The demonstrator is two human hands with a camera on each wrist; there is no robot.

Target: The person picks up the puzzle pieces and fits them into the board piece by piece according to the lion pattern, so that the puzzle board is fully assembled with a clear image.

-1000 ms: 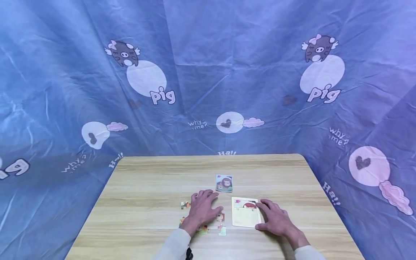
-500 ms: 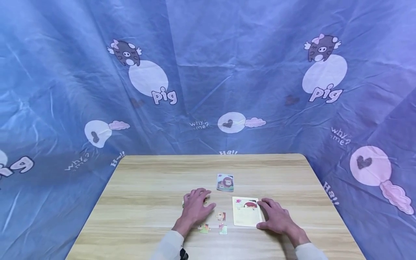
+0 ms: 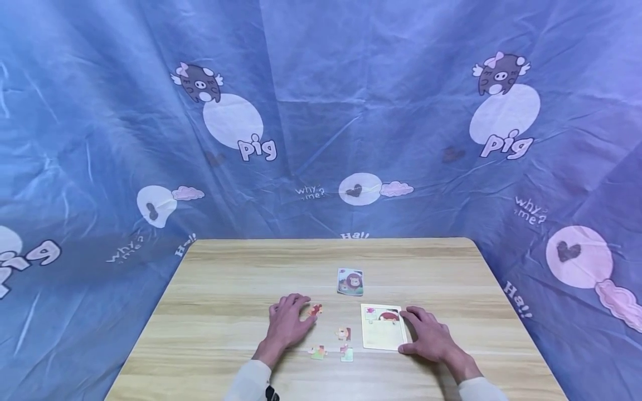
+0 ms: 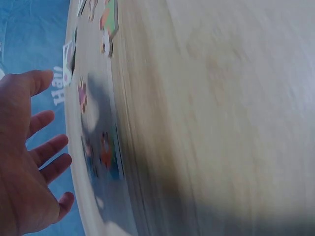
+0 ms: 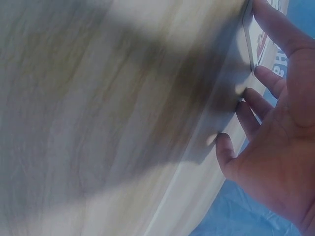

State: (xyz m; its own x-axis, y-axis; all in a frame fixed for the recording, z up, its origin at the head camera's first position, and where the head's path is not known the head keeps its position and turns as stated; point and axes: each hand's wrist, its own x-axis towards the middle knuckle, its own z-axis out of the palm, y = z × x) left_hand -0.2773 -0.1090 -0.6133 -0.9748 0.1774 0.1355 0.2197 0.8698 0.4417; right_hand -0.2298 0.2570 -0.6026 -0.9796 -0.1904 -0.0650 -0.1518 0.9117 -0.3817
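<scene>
My left hand (image 3: 287, 322) is spread over the left part of the table, fingers apart and nothing in its grasp. Beside its thumb lies a red-brown puzzle piece (image 3: 315, 310). In the left wrist view, an orange and green-blue puzzle piece (image 4: 106, 150) lies under the hand's shadow. My right hand (image 3: 430, 337) rests at the right edge of a cream puzzle board (image 3: 381, 337), thumb near its lower corner and index finger near its upper one. In the right wrist view, these fingertips touch the board's edge. Pieces of a picture fill the board's top strip; its lower part is bare.
Between the left hand and the board lie a tan piece (image 3: 343, 334), a green-orange piece (image 3: 318, 352) and a pale green piece (image 3: 346, 353). A lion picture card (image 3: 350, 282) lies farther back. Blue printed cloth (image 3: 321, 139) surrounds the wooden table (image 3: 241, 262).
My left hand has moved left, uncovering the red-brown piece and the pieces near the middle. The right hand has stayed at the board's edge. The head view has shifted slightly.
</scene>
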